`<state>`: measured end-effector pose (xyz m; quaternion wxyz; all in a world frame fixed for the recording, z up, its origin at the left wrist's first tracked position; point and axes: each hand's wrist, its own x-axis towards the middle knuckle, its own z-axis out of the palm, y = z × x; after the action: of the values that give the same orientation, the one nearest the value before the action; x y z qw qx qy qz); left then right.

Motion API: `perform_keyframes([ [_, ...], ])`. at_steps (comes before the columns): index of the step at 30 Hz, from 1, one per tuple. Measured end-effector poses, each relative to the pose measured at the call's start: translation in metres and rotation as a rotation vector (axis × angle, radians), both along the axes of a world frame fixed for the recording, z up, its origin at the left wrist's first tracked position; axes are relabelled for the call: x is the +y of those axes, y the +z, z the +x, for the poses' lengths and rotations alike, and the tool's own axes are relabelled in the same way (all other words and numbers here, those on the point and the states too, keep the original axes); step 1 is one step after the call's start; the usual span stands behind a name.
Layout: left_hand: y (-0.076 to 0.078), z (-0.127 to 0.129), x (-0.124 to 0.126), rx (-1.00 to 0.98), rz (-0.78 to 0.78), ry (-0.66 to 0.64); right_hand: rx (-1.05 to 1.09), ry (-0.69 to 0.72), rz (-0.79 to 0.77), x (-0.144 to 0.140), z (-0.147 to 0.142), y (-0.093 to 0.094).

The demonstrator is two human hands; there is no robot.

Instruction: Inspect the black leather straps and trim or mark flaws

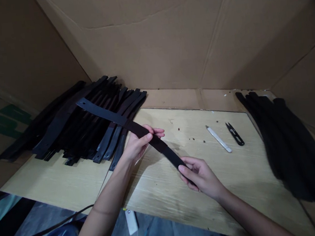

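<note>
On the far left of the wooden table [68, 183] we see a heap of black straps [70, 123] lying against the cardboard wall [152, 39]. Above the table's middle, our left hand [137, 144] reaches in palm up with its fingers closed around the middle of one long black strap [109, 117], whose far end runs back over the heap, while our right hand [200, 177] pinches the near end between thumb and fingers. Further right lie a white marker [218, 139], black thread snips [235, 134] and a second dark bundle [286, 142].
</note>
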<state>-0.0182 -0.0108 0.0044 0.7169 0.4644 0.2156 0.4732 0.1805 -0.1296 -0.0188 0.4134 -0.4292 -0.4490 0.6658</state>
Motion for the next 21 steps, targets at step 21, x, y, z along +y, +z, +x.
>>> perform_keyframes([
  [21, 0.03, 0.009, -0.021, 0.148, -0.007, 0.028, -0.028, -0.044, 0.007, 0.002, 0.003, -0.001],
])
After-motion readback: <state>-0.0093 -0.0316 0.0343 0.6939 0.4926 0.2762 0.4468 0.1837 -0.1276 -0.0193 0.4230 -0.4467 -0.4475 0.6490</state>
